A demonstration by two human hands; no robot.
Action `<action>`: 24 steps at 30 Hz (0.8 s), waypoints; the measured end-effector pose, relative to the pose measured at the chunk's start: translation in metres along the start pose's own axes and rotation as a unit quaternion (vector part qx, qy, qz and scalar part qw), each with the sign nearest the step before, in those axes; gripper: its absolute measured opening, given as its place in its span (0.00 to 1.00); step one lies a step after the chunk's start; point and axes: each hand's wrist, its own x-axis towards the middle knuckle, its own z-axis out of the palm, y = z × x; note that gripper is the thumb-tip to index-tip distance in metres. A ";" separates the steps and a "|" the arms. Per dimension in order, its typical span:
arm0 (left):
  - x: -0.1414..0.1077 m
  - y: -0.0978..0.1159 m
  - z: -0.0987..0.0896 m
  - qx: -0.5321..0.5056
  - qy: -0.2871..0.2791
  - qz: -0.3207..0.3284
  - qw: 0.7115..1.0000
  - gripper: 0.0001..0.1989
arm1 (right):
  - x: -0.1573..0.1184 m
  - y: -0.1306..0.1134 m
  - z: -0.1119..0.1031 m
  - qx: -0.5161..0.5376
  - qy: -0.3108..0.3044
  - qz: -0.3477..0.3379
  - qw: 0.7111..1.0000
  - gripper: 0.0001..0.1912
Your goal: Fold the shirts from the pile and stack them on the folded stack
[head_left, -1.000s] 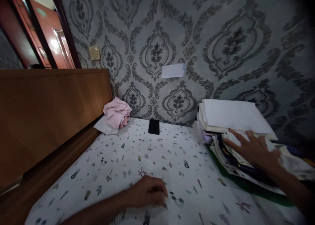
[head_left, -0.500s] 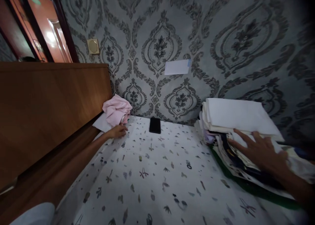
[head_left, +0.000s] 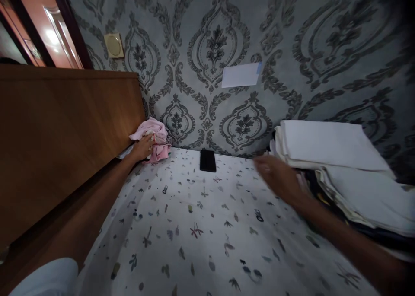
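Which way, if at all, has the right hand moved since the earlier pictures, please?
Yes: judged against the black phone, the right hand has moved left, closer to the phone.

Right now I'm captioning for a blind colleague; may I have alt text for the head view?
A person's left hand is on a crumpled pink cloth; the right hand, blurred, is beside a stack of folded fabric. A black phone lies on the patterned sheet.

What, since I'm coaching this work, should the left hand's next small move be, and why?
Perhaps the left hand should gather up the crumpled pink cloth bundle: the hand is on the fabric, which lies loosely heaped beside the brown wooden panel.
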 end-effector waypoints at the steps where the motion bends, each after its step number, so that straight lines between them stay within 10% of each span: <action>1: -0.001 0.000 -0.001 0.015 -0.006 -0.003 1.000 0.23 | 0.007 -0.032 0.030 0.121 -0.062 0.020 0.990 0.09; 3: -0.002 0.000 -0.004 0.039 -0.013 -0.005 0.999 0.24 | 0.023 -0.095 0.096 0.360 -0.163 0.119 0.911 0.02; 7: -0.001 -0.006 -0.008 0.047 -0.012 0.008 0.999 0.26 | 0.060 -0.194 0.208 0.452 -0.194 0.176 0.853 0.04; 12: 0.002 -0.013 -0.001 0.055 -0.020 -0.010 0.998 0.29 | 0.092 -0.240 0.268 0.489 -0.209 0.205 0.822 0.11; 19: 0.002 -0.023 0.004 0.067 -0.014 0.007 0.998 0.29 | 0.033 -0.230 0.212 0.517 -0.320 0.090 0.789 0.24; 21: 0.001 -0.023 0.006 0.055 -0.023 0.004 0.998 0.30 | -0.001 -0.213 0.176 0.490 -0.488 -0.028 0.721 0.22; 24: -0.004 -0.017 0.012 0.020 -0.052 0.017 0.998 0.29 | -0.050 -0.179 0.126 0.469 -0.594 0.010 0.654 0.25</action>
